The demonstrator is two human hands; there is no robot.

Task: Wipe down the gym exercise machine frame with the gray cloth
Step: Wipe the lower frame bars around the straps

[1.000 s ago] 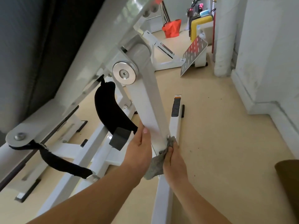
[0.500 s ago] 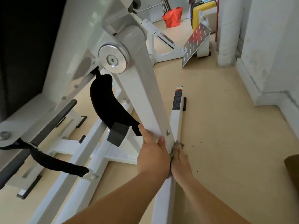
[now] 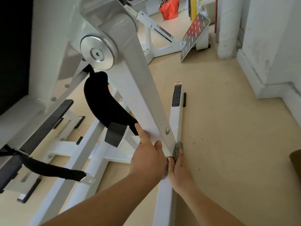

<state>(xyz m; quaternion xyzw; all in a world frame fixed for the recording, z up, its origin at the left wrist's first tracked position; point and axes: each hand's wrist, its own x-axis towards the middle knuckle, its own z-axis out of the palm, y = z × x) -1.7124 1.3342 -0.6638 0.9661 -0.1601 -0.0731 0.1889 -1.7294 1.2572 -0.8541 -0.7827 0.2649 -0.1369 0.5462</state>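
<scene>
The white machine frame fills the left and middle of the view, its slanted leg [image 3: 143,95] running down from a round steel pivot cap [image 3: 98,52] to a floor rail [image 3: 176,115]. My left hand [image 3: 146,158] holds the bottom of that slanted leg, thumb on its left edge and fingers on its face. My right hand [image 3: 180,170] holds the gray cloth [image 3: 178,150] against the joint where leg and rail meet. Most of the cloth is hidden between my hands.
A black padded strap [image 3: 104,103] hangs behind the leg, and another black strap [image 3: 48,167] trails low on the left. A second white frame with a perforated footplate [image 3: 194,35] stands at the back, beside an orange bag [image 3: 169,8]. White walls [image 3: 273,46] close the right side.
My view has moved closer and lower. The cloth slid down the slanted leg to its foot, and my left hand followed down beside it.
</scene>
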